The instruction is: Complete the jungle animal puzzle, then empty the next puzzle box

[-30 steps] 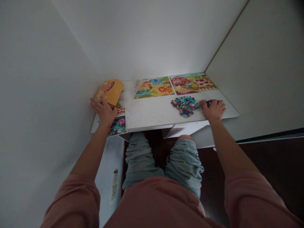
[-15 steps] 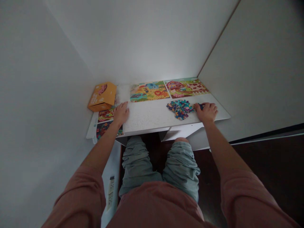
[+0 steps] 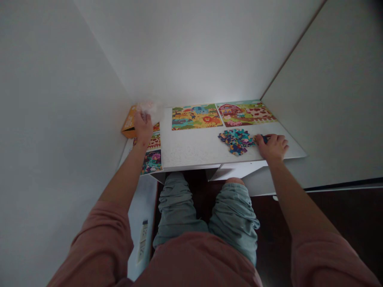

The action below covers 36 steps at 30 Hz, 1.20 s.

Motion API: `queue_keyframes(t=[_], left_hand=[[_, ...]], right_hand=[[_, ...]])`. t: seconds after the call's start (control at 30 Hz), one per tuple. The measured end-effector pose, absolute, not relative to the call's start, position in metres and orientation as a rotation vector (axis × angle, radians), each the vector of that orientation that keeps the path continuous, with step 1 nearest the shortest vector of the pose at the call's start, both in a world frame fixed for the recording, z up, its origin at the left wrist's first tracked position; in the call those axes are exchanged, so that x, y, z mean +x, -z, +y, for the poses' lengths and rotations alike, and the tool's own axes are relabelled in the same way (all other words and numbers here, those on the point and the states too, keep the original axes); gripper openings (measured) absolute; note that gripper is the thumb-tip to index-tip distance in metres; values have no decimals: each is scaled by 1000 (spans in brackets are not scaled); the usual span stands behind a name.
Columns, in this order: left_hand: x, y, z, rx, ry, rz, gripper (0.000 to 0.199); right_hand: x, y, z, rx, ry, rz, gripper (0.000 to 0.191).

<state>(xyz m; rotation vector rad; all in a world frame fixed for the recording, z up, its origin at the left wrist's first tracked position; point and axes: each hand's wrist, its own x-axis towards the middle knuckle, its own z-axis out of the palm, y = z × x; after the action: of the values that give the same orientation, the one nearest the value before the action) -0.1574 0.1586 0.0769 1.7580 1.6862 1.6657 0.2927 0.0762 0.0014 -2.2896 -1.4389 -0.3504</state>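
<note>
My left hand (image 3: 144, 126) is closed on a crumpled clear plastic bag (image 3: 151, 111), in front of the orange box (image 3: 129, 122) at the table's left end. Its fingers partly hide the box. On the right, my right hand (image 3: 273, 147) rests on the white table with a dark blue jigsaw piece (image 3: 265, 139) between thumb and fingers; whether there is more than one piece I cannot tell. A heap of jigsaw pieces (image 3: 237, 139) in teal, purple and orange lies just left of that hand.
Against the back wall lie a safari picture (image 3: 197, 116) and a farm picture (image 3: 245, 113). A printed picture sheet (image 3: 152, 161) lies under my left forearm at the left edge. The white table (image 3: 191, 149) ends at walls behind and on the right.
My left hand has gone from lying flat on the table up and back to the plastic bag, now raised in its fingers. My right hand stays beside the heap. The view has shifted slightly.
</note>
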Motion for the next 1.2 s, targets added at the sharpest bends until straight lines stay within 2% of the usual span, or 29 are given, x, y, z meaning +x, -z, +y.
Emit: queue_keyframes(t=[0.1,0.3,0.57,0.77,0.87,0.97,1.03,1.13,1.2], left_hand=[[-166,-101,169,1764,-1828,1734,20],[-175,-128,166,1607,-2035,1467,20],[-162,-127,119,1424,-1856,995,27],[-143,-141,63,1342,-1665,803,33],[-134,-131,45,1321,-1540,778,33],[-119,-112,32,1331,-1442,813,29],[-104,-101,23,1392,-1338,855,26],[-86,-94,5,1519,-1137,932,24],[-79,-95,-4,1577,-1045,962,26]], right_hand=[[294,0,77,-2293,344,-1426,44],[292,-2,76,-2236,341,-1419,48],[280,-16,68,-2149,262,-1345,43],[268,-38,54,-1764,160,-1249,29],[231,-61,42,-1426,-92,-1385,36],[176,-87,23,-1138,-595,-1553,63],[142,-101,7,-933,-986,-1615,72],[109,-112,-15,-902,-1171,-1660,65],[104,-112,-26,-956,-1144,-1663,48]])
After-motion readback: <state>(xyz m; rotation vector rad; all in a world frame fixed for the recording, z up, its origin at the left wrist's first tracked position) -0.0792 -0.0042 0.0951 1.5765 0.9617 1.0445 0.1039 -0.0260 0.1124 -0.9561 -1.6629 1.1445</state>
